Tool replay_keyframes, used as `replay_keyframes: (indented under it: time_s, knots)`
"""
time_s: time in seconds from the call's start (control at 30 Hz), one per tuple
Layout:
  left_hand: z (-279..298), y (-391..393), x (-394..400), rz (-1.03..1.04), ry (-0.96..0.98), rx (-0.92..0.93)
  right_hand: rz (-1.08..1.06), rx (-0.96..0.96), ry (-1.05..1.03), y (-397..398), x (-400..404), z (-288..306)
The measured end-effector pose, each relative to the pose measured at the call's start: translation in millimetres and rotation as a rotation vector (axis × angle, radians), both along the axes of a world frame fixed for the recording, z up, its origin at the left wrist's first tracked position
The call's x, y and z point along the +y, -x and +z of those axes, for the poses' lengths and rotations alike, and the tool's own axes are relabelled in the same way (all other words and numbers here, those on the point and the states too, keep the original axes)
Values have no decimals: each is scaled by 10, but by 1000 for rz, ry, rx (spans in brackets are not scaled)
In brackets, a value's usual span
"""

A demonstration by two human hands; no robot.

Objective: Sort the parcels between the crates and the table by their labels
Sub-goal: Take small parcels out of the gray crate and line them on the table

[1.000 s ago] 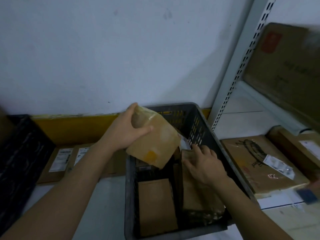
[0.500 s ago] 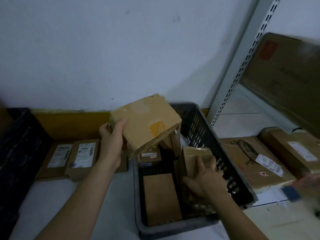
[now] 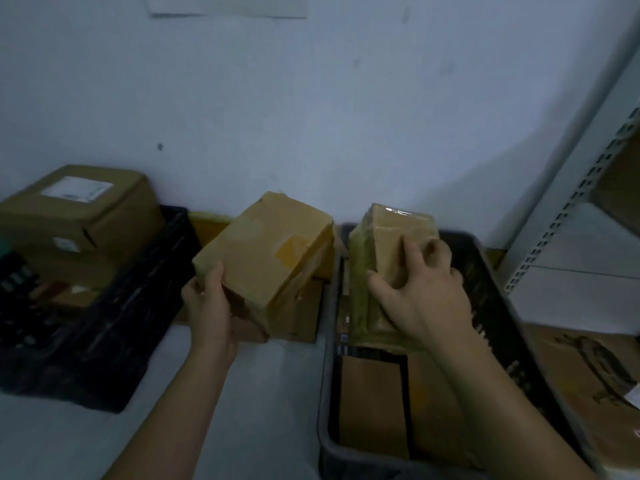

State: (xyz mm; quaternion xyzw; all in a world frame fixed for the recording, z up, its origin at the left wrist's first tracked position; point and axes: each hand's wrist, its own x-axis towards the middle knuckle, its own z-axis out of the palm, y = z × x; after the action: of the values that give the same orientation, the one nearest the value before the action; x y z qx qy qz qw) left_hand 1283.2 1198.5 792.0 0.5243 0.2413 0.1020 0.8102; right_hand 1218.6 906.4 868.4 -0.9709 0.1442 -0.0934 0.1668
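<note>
The left hand (image 3: 211,306) grips a taped box (image 3: 263,251) by its near corner. The right hand (image 3: 415,299) clasps a wrapped parcel (image 3: 384,237) above the grey crate (image 3: 485,271).

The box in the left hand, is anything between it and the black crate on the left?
Nothing visible. The left hand holds the taped box in the air beside the black crate; a large carton already fills its far end.
</note>
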Motion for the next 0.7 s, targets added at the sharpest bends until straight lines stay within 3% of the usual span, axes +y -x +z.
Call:
replay_keyframes:
  time_s: [0.3, 0.57, 0.7]
  knots:
    - [-241, 397, 1285, 171, 50, 86, 240, -59, -8, -422, 1584, 66]
    - [-1262, 655, 1985, 125, -139, 376, 219, 281, -2, -379, 2646, -986]
    - [-1848, 680, 2277, -11, -195, 491, 149, 390, -28, -289, 2980, -1531]
